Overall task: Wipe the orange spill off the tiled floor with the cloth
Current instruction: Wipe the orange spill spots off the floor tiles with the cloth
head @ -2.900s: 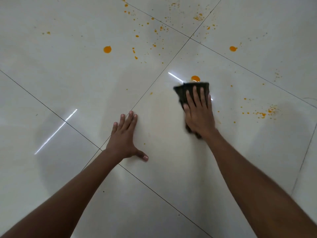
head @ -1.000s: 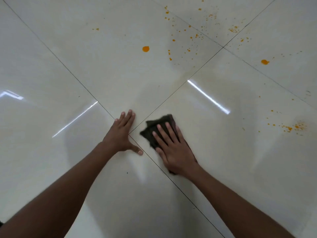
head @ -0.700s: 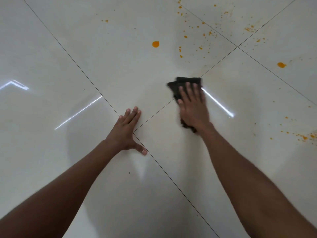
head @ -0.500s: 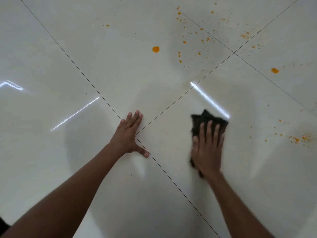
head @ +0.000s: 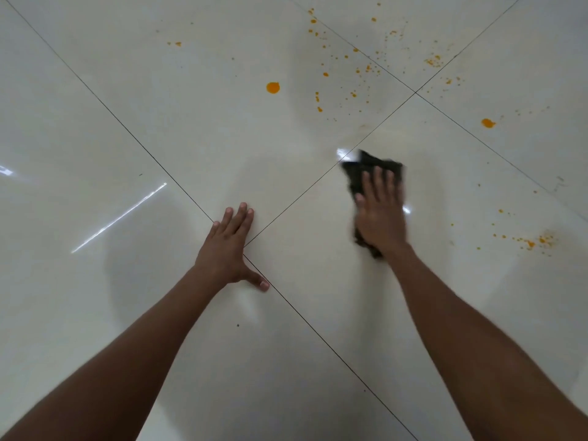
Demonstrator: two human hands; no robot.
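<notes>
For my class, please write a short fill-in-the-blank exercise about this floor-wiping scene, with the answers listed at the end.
1. The right hand presses a dark ____ against the floor.
2. The left hand lies flat with its fingers ____.
3. The spots on the tiles are ____ in colour.

Missing words: cloth; straight; orange

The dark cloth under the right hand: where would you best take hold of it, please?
Probably the far edge of the dark cloth, bunched and bare beyond the fingertips; come from the far side. The right hand lies flat over the rest.
</notes>
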